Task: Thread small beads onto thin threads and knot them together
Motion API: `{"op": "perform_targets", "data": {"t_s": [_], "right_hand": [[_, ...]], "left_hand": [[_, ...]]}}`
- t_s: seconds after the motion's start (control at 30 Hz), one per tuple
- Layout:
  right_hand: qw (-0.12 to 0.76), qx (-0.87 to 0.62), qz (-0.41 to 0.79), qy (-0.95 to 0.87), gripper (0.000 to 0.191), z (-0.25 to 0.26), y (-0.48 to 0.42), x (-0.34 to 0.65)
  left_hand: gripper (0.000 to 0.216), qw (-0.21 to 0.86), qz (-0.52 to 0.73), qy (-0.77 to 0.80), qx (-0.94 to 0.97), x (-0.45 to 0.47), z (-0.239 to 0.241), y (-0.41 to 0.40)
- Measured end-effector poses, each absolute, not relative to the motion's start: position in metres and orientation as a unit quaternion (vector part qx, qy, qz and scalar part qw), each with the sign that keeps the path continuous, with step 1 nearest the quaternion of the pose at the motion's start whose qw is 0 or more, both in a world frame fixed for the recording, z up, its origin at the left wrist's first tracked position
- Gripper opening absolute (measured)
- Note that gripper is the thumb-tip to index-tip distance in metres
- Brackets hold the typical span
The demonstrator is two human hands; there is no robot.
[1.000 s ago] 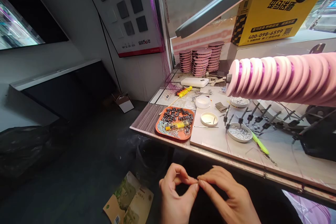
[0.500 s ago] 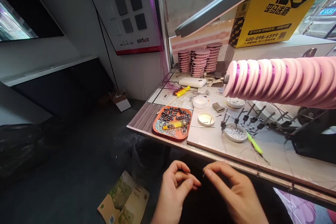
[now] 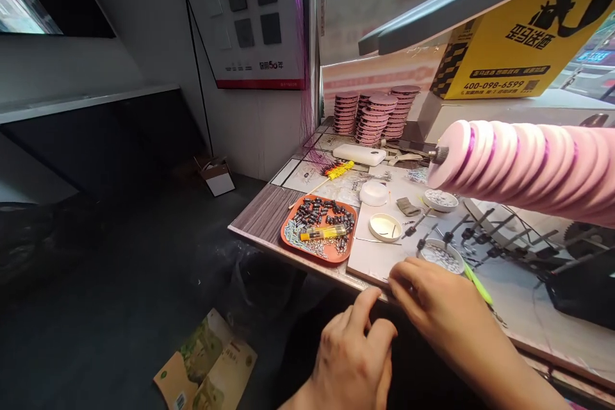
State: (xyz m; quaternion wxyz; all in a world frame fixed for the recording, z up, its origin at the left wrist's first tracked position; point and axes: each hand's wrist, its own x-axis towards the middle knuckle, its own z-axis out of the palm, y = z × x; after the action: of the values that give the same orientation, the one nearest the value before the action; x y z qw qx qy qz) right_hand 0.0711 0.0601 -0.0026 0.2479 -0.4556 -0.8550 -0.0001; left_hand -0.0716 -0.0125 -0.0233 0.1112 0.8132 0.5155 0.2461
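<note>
My left hand (image 3: 353, 349) is just below the table's front edge, back of the hand up. Its index finger and thumb are bent with a gap between them, and the other fingers curl under; nothing shows in the gap. Over the front edge of the pale board (image 3: 368, 264), my right hand (image 3: 430, 291) has thumb and fingertips pinched together. Anything between those fingertips is hidden or too small to name. Left of the board lies an orange tray (image 3: 284, 230) with dark small parts, silvery bits and a yellow-labelled tube (image 3: 323, 232).
Shallow dishes (image 3: 385, 227) and a dish of small pale pieces (image 3: 441, 256) sit on the board. Dark-handled rods (image 3: 456, 234) and a green lure (image 3: 478, 285) lie right. A pink ribbed roll (image 3: 509, 163) overhangs the table. Pink disc stacks (image 3: 375, 118) stand behind.
My right hand has risen from below the table edge to the board's front edge. My left hand has turned back-up and shifted right. The view has tilted slightly.
</note>
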Motion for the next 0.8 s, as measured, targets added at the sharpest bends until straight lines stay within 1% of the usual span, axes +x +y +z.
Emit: {"op": "perform_targets", "data": {"t_s": [0.17,0.33,0.5,0.63,0.8], "right_hand": [[0.240,-0.444,-0.025,-0.863,0.029,-0.001,0.062,0.072],[0.223,-0.452,-0.066,-0.861,0.027,-0.003,0.060,0.068],[0.206,-0.447,-0.064,-0.868,0.026,-0.001,0.061,0.071],[0.171,-0.417,-0.050,-0.891,0.027,0.001,0.068,0.092],[0.095,-0.377,-0.084,-0.918,0.025,0.000,0.074,0.130]], "left_hand": [[0.022,0.043,0.182,0.520,0.833,-0.066,-0.023,-0.006],[0.018,-0.043,0.172,0.520,0.836,-0.066,-0.027,-0.005],[0.010,-0.133,0.152,0.525,0.827,-0.065,-0.033,-0.007],[0.009,-0.182,0.124,0.520,0.825,-0.065,-0.035,-0.008],[0.009,-0.194,0.100,0.508,0.833,-0.064,-0.037,-0.009]]}}
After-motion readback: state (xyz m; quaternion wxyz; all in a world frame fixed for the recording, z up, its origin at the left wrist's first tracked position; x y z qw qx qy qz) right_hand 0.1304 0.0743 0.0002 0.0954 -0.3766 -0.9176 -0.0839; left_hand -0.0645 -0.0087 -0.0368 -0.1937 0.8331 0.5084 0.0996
